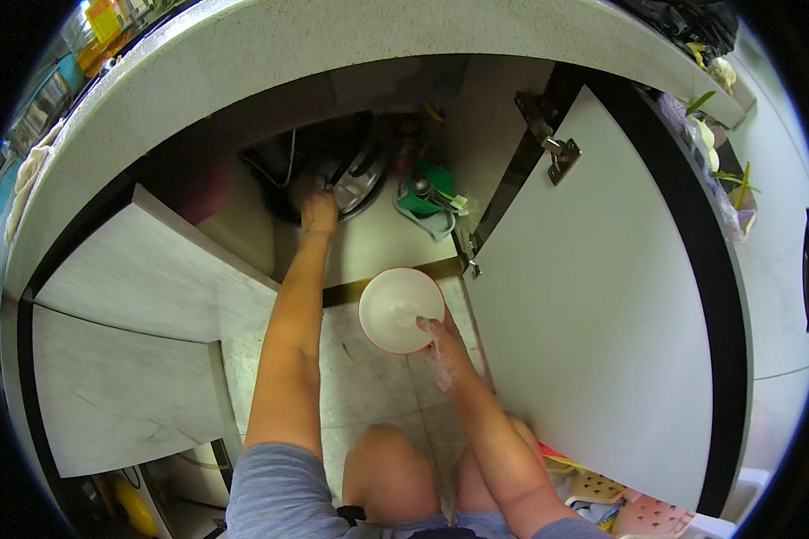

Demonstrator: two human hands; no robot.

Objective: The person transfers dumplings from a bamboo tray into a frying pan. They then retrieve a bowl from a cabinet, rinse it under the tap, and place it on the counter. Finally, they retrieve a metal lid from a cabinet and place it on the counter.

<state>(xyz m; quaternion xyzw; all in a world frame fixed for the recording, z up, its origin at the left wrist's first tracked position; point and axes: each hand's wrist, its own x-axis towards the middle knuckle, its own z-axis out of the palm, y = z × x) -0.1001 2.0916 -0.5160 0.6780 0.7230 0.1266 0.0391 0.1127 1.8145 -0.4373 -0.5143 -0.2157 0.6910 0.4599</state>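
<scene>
My right hand [443, 340] holds a white bowl with a red rim [396, 308] by its right edge, thumb inside, above the tiled floor before the cabinet. White residue coats part of that hand and wrist. My left hand [319, 210] reaches into the open lower cabinet and touches or nearly touches a dark, shiny metal pot or pan [358, 183]; its fingers are hidden in shadow, so a grip cannot be told. Right of the metalware, a green item [426, 188] and a pale grey-green strap-like item [438, 224] lie on the cabinet floor.
An open cabinet door [607, 290] with metal hinges [563, 160] stands at the right. Marbled cabinet fronts [135, 269] are at the left. The countertop edge [404, 30] arches above. Perforated plastic baskets [650, 515] stand low at the right, and my knees are below the bowl.
</scene>
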